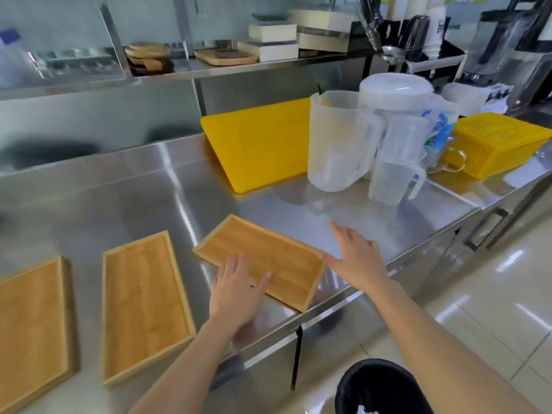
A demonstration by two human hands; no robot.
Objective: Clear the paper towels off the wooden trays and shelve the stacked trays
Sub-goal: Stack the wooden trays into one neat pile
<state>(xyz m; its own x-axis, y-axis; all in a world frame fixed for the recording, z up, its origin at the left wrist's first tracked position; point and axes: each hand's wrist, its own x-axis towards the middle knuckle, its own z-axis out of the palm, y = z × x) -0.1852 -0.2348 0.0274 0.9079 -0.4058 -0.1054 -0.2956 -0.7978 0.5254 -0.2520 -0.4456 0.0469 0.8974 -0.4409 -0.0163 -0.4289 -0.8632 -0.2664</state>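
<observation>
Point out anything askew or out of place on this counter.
The right-hand wooden tray sits skewed, unlike the two straighter trays left of it, its near corner close to the counter edge. Nothing looks spilled or damaged.

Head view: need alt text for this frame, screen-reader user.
Two bare hands, left hand and right hand, reach open over the rightmost of three empty rectangular wooden trays lying separately on a stainless steel counter. Behind stand a yellow cutting board and clear plastic pitchers; a black bin sits below.
</observation>
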